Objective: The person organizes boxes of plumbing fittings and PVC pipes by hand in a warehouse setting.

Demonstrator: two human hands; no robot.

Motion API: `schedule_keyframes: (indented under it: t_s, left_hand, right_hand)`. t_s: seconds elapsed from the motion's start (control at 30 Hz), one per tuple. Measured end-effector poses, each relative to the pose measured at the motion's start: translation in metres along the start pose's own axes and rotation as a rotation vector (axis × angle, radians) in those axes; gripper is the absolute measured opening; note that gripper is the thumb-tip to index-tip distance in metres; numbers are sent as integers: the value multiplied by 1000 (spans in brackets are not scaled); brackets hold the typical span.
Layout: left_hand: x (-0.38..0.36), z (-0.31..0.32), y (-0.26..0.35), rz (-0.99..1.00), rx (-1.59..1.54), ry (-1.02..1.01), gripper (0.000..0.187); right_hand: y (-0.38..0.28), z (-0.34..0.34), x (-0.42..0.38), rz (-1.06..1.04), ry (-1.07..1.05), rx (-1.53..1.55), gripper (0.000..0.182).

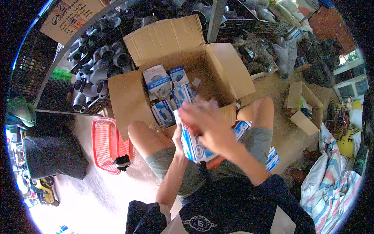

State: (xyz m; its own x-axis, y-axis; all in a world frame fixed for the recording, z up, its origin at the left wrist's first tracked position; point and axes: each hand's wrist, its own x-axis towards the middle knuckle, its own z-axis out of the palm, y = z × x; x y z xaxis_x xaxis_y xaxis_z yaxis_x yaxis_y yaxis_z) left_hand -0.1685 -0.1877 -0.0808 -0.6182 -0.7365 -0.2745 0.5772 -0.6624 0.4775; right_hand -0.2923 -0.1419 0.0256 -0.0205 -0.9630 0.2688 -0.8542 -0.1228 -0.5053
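My left hand [178,141] grips the side of a blue-and-white product box [190,150] above my lap. Over the top of that box is my right hand [213,126], its fingers smeared by motion. Something reddish shows by those fingers, too blurred to name. Just beyond, an open cardboard carton [218,76] stands between my legs with its flaps spread. Inside it, on the left, sit several small boxes, among them a white-and-blue box [157,80] and a blue box [163,113].
A red plastic basket [104,136] stands on the floor at left. Grey pipe fittings [99,72] fill racks behind the carton. A smaller open carton [304,103] and striped sacks [331,187] lie at right. More blue-and-white packaging [272,159] is by my right leg.
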Motion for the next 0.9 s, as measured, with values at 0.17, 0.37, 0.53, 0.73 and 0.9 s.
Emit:
schedule_keyframes:
  t_s: [0.17, 0.37, 0.53, 0.73, 0.9]
  left_hand:
    - [10, -22, 22, 24, -170, 42, 65]
    - [8, -27, 16, 104, -50, 36, 67]
    - [-7, 0, 14, -13, 141, -267, 89]
    - [8, -21, 4, -32, -132, -119, 73]
    - [16, -40, 19, -36, -161, -40, 73]
  right_hand:
    - [-23, 24, -59, 38, -94, 133, 64]
    - [4, 24, -48, 361, 117, 87, 60]
    - [30, 3, -5, 403, 391, 164, 40]
    - [-16, 10, -49, 278, 204, 10, 57]
    - [-8, 22, -102, 561, 100, 530, 57]
